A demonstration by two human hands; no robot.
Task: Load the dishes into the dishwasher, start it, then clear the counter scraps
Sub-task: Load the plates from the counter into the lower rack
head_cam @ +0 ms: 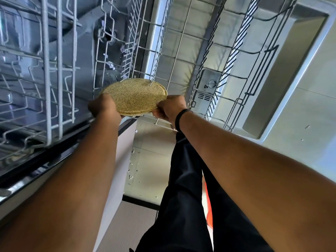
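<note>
Forearms reach forward from you, and both hands grasp one speckled tan plate [133, 96]: your left hand [103, 107] curls over its near-left rim, your right hand [168, 108], a dark band at the wrist, pinches the right edge. You are still loading. The plate hangs over the near tines of the pulled-out lower rack [183, 57]; next, I judge, tip it on edge and slot it between tines. Beyond, the detergent dispenser [209, 88] on the open door [272, 79] shows no readable writing.

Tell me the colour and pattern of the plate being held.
The plate is yellowish-tan, densely speckled with dark flecks; the head view shows it.
</note>
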